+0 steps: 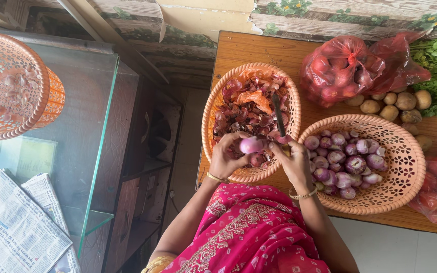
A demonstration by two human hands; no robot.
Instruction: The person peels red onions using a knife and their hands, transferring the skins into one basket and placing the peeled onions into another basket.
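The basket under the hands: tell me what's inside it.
The basket holds a heap of reddish-purple onion skins, with a knife over them. The left hand holding a peeled onion and the right hand cover its near part.

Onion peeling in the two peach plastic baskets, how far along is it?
Done: roughly twenty peeled purple onions fill the right peach plastic basket; a heap of reddish skins fills the left peach plastic basket. In hand: the left hand holds a part-peeled pink onion, the right hand a dark-handled knife. Left: one or two onions beneath the hands, hard to tell.
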